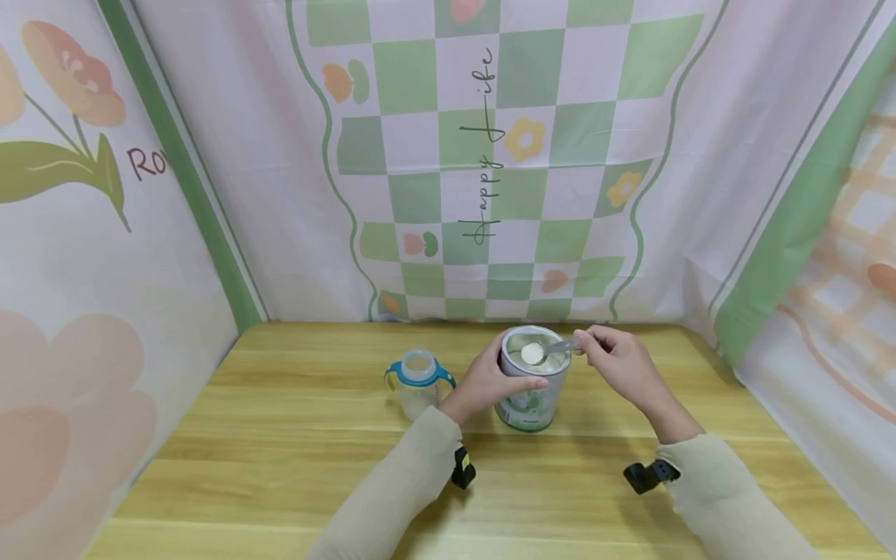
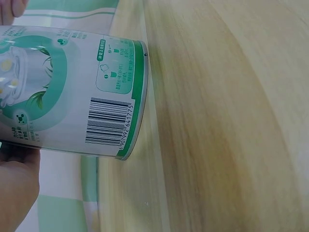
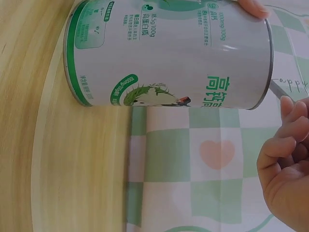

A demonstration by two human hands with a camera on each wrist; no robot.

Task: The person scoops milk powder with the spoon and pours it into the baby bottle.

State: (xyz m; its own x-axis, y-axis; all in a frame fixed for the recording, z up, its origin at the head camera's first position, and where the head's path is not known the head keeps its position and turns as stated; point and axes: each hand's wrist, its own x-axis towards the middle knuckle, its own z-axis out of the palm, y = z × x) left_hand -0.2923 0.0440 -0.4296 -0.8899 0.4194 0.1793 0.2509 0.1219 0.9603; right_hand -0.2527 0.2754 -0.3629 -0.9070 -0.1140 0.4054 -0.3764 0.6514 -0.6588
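A white and green milk powder can stands uncovered on the table, powder showing inside its metal rim. My left hand grips the can around its left side, the thumb lying across the front below the rim. Between thumb and fingers my right hand pinches the handle of a measuring scoop. The scoop's bowl, heaped with white powder, is over the can's mouth. Printed text and a barcode cover the can in the left wrist view. In the right wrist view the fingers of my right hand are curled beside the rim.
A clear sippy cup with a blue collar and two handles stands open left of the can, partly behind my left wrist. The wooden table ends at a patterned curtain behind, with more curtain along both sides.
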